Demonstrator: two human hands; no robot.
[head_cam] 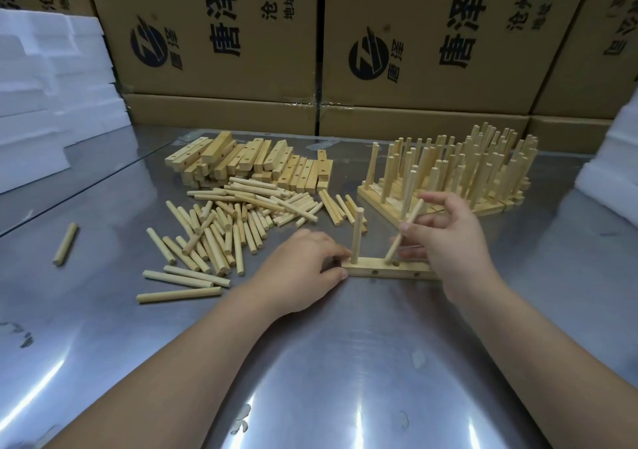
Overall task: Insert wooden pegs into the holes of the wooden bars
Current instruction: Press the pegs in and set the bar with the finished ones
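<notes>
A wooden bar (386,270) with holes lies flat on the metal table in front of me. One peg (356,236) stands upright in a hole near its left end. My left hand (303,272) grips the bar's left end. My right hand (445,238) pinches a second peg (404,232), tilted, with its lower tip at a hole near the bar's middle. A heap of loose pegs (224,231) lies to the left, and behind it a stack of empty bars (252,163).
Finished bars with upright pegs (466,172) stand at the back right. A stray peg (65,243) lies far left. White foam blocks (51,103) sit at the left, more foam (611,158) at the right. Cardboard boxes (310,51) wall off the back.
</notes>
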